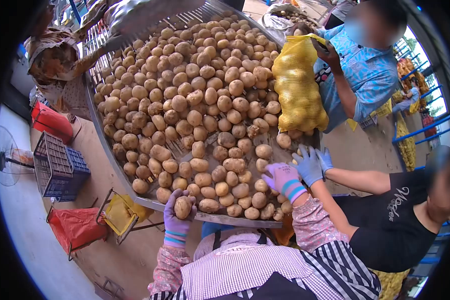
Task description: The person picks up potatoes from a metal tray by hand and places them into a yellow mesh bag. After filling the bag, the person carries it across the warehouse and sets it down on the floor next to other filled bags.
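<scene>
Fingers of my left hand (pixel 176 221) are wrapped around one potato (pixel 183 207) at the near rim of the table (pixel 220 219). My right hand (pixel 284 181) curls onto the potato heap (pixel 195 100) beside a co-worker's blue gloves (pixel 310 165); I cannot tell whether it grips anything.

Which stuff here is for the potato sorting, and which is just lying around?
In use:
- left hand holding a potato
- right hand at the potato pile
- metal table
- yellow net sack, held by another person

Lying about:
- red bags
- crates
- fan
</scene>
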A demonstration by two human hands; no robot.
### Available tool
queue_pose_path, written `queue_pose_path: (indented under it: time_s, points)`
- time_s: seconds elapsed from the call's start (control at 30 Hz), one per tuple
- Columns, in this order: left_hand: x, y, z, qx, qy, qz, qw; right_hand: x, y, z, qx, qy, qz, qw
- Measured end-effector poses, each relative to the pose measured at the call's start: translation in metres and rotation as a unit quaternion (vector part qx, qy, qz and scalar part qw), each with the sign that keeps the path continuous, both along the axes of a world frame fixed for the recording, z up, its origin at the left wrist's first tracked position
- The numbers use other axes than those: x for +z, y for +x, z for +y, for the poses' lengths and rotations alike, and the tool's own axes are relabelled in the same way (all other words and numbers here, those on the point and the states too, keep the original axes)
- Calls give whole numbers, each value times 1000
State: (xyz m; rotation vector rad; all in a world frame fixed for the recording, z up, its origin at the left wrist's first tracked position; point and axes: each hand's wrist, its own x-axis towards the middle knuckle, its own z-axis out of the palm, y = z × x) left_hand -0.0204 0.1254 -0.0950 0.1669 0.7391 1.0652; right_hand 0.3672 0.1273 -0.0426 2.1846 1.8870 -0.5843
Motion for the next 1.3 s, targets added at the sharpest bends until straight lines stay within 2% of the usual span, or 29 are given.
queue_pose_path:
  time_s: [0.07,0.13,0.2,0.3,0.33,0.37,0.4,0.53,0.57,0.6,0.67,0.7,0.73,0.77,0.8,0.83,0.87,0.9,0.93,1.0,1.03,1.07,1.1,1.23,1.3]
  points:
    - [4,8,3,-3,4,2,1000,16,-13,38,8,197,98,975]
    - [5,13,4,-13,-4,-5,1000,18,-16,88,61,298,107,947]
    - [3,17,6,-24,11,-1,1000,2,-13,140,67,320,123,937]
    - [6,25,4,-32,64,56,996,-9,-14,202,56,322,81,942]
    - [6,25,4,-31,50,37,998,-6,-19,211,56,327,81,940]
    - [5,25,5,-30,36,17,999,-2,-25,219,23,270,63,961]
    - [5,26,5,-33,38,24,998,-3,-26,222,-12,209,46,977]
    - [4,30,6,-15,-17,-33,999,-30,-24,190,33,206,101,973]
    - [0,35,5,-42,99,92,990,-14,-33,169,95,140,54,984]
    - [-2,39,5,-65,212,217,951,-41,-32,150,126,197,23,972]
    - [7,43,11,-70,201,222,951,-22,-35,119,92,171,-3,981]
    - [13,42,15,-84,191,230,951,-30,-27,110,92,179,-25,979]
    - [17,41,19,-85,191,230,950,-32,-13,107,117,130,-10,985]
    - [20,40,23,-76,131,162,975,-33,2,105,141,80,4,987]
    - [20,41,27,-65,68,91,991,-15,8,107,108,0,40,993]
    - [19,40,27,-64,67,89,992,9,11,113,73,-81,76,991]
    - [15,39,29,-89,155,154,972,18,17,133,29,-8,108,994]
    - [13,39,29,-112,242,220,938,8,21,149,35,135,127,982]
    - [12,40,29,-109,242,219,939,3,20,166,42,274,145,950]
    - [11,43,29,-106,160,159,968,1,15,207,51,348,121,928]
    - [16,46,31,-105,119,129,979,-6,10,224,51,348,123,928]
    - [24,50,31,-136,244,252,926,-13,2,240,44,334,115,935]
    - [10,51,30,-131,197,181,955,-19,-5,251,37,318,106,941]
    - [18,59,33,-167,236,238,927,-5,-33,249,-10,281,103,954]
    - [22,61,36,-185,257,260,912,1,-44,226,-29,175,264,948]
